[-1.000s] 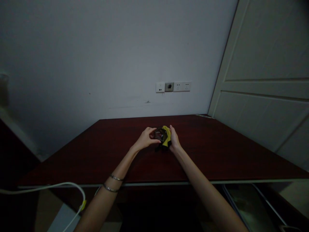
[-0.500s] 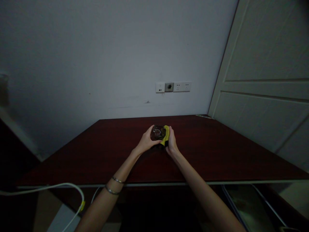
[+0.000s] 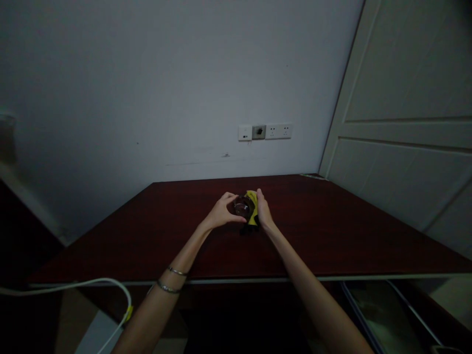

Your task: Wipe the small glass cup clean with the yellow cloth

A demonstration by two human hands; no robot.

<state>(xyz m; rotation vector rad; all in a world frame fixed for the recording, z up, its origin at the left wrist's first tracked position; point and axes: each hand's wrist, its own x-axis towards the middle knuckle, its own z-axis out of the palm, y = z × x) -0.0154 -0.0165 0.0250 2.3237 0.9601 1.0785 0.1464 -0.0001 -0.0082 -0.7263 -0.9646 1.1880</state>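
Observation:
Between my hands is a small round clear glass vessel (image 3: pixel 241 208), its rim facing me; whether it is a bowl or a cup I cannot tell. My left hand (image 3: pixel 221 211) curves around its left side, thumb low and fingers high. On the right, my right hand (image 3: pixel 264 210) presses a yellow cloth (image 3: pixel 253 198) with dark parts against the glass. A dark end of the cloth hangs below. Both hands are over the middle of the dark red table (image 3: pixel 184 236).
A white wall with a row of sockets (image 3: pixel 278 131) rises behind the table. To the right stands a pale panelled door (image 3: pixel 405 98). A white cable (image 3: pixel 110 281) loops past the table's front left edge.
The glass has tilted slightly and sits a little lower. My left fingers have shifted around it, and the cloth has moved along its right side with my right hand.

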